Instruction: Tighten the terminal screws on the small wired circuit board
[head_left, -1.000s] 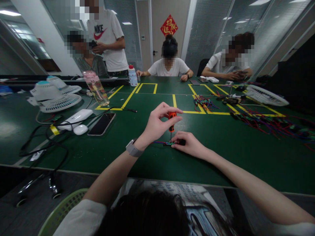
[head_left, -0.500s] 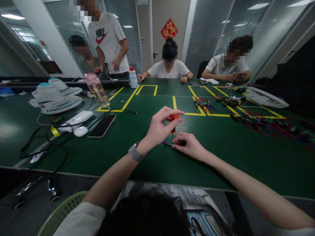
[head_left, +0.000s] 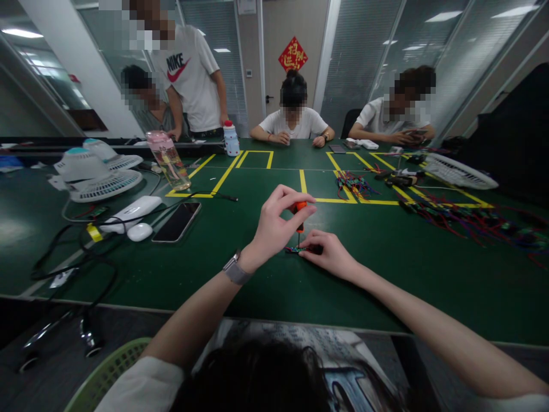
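Head view: a small orange-handled screwdriver [head_left: 299,210], light and stiff, is pinched upright by the left hand [head_left: 274,223] at its handle; a tiny, fragile green circuit board [head_left: 295,249] at 6 o'clock below it is pressed flat by the right hand [head_left: 330,254], fingertips narrowed onto it.

T-shirt print: "NIKE" with red swoosh, on white T-shirt [head_left: 193,71] of standing person, left of door [head_left: 291,51].
Door sign: red diamond sign [head_left: 293,55] with gold Chinese characters, hung on door; characters not legible.
Other text: none readable left or right of door.

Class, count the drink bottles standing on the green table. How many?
2: a pink-capped clear bottle at far left, and a small white, red-capped bottle behind it near the far edge.
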Motion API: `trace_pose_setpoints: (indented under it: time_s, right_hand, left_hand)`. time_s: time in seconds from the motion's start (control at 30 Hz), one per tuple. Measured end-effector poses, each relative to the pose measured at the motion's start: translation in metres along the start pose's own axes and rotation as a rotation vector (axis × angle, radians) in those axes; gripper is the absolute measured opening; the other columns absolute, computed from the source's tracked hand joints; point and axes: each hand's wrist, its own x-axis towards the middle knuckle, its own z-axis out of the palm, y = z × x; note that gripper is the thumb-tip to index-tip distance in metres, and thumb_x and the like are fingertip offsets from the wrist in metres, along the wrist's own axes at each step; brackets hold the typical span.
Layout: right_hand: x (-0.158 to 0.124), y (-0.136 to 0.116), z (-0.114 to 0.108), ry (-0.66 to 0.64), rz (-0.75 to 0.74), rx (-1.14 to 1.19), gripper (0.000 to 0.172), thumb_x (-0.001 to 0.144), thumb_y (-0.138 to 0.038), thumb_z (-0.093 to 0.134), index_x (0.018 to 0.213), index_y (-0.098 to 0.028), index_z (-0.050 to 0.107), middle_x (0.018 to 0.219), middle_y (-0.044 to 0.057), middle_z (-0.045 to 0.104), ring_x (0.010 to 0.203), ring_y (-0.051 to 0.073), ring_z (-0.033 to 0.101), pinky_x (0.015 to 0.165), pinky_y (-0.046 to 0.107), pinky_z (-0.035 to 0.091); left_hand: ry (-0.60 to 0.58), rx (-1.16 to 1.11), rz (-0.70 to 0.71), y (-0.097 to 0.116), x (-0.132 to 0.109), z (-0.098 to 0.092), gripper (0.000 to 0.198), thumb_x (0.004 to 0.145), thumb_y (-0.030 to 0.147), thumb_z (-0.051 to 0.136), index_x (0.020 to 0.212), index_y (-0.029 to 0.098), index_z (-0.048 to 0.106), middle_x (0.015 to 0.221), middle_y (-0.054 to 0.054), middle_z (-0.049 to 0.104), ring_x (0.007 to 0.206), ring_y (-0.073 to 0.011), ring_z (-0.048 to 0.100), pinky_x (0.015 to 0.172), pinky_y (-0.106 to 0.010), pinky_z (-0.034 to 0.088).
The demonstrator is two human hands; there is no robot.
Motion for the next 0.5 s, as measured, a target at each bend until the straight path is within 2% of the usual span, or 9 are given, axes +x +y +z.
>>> trace_pose_setpoints:
  time_s: [0.1, 0.2, 0.3, 0.37, 0.43, 0.5]
  right_hand:
    - [-0.0001, -0.0001, 0.0006, 0.004, 0.004, -0.008, 0.009, 0.08, -0.016, 0.067, 0.086, -0.016, 0.073, 0.078, 0.004, 0.062, 0.068, 0.015, 0.059, 0.063, 0.027, 0.048]
    - [0.0, -0.0001, 0.0004, 0.004, 0.004, -0.017, 0.008, 0.08, -0.017, 0.067, 0.086, -0.016, 0.073, 0.078, 0.003, 0.061, 0.067, 0.015, 0.058, 0.063, 0.027, 0.048]
    - [0.0, -0.0001, -0.001, -0.012, -0.009, -0.029, 0.008, 0.082, -0.018, 0.067, 0.087, -0.016, 0.073, 0.078, 0.003, 0.061, 0.067, 0.014, 0.058, 0.064, 0.027, 0.048]
    - [-0.0001, -0.0004, -0.0023, -0.029, -0.023, -0.043, 0.009, 0.083, -0.019, 0.066, 0.088, -0.016, 0.072, 0.08, 0.003, 0.061, 0.068, 0.015, 0.058, 0.064, 0.027, 0.048]
    - [-0.0002, -0.0007, -0.0034, -0.037, -0.036, -0.052, 0.009, 0.083, -0.019, 0.065, 0.089, -0.017, 0.072, 0.08, 0.003, 0.061, 0.069, 0.015, 0.059, 0.065, 0.027, 0.048]
    - [-0.0003, -0.0009, -0.0041, -0.042, -0.043, -0.052, 0.009, 0.084, -0.02, 0.065, 0.089, -0.016, 0.072, 0.081, 0.004, 0.061, 0.07, 0.016, 0.059, 0.066, 0.028, 0.048]
  left_hand:
    - [-0.081, -0.069, -0.013, 0.0004, 0.0009, -0.0004, 0.027, 0.096, 0.026, 0.047, 0.114, 0.023, 0.067, 0.114, -0.007, 0.06, 0.103, -0.0166, 0.06, 0.09, -0.031, 0.05]
    - [-0.134, -0.247, -0.097, 0.0007, 0.0006, 0.0016, 0.029, 0.096, 0.026, 0.046, 0.119, 0.021, 0.064, 0.115, -0.009, 0.063, 0.1, -0.017, 0.063, 0.085, -0.03, 0.053]
    - [-0.048, -0.204, -0.115, -0.0012, -0.0002, 0.0033, 0.019, 0.087, 0.027, 0.064, 0.102, 0.02, 0.07, 0.098, -0.005, 0.063, 0.088, -0.014, 0.062, 0.076, -0.025, 0.053]
    - [0.021, -0.126, -0.109, -0.0031, 0.0, 0.003, 0.015, 0.083, 0.027, 0.069, 0.096, 0.02, 0.072, 0.094, -0.004, 0.06, 0.085, -0.0125, 0.06, 0.073, -0.023, 0.051]
    - [0.035, -0.114, -0.121, -0.0042, 0.0009, 0.0018, 0.018, 0.088, 0.028, 0.061, 0.101, 0.021, 0.072, 0.1, -0.005, 0.059, 0.087, -0.0126, 0.06, 0.075, -0.024, 0.051]
    - [-0.008, -0.186, -0.14, -0.0043, 0.0023, 0.0005, 0.026, 0.095, 0.026, 0.049, 0.112, 0.022, 0.068, 0.11, -0.007, 0.062, 0.094, -0.0142, 0.062, 0.08, -0.027, 0.051]
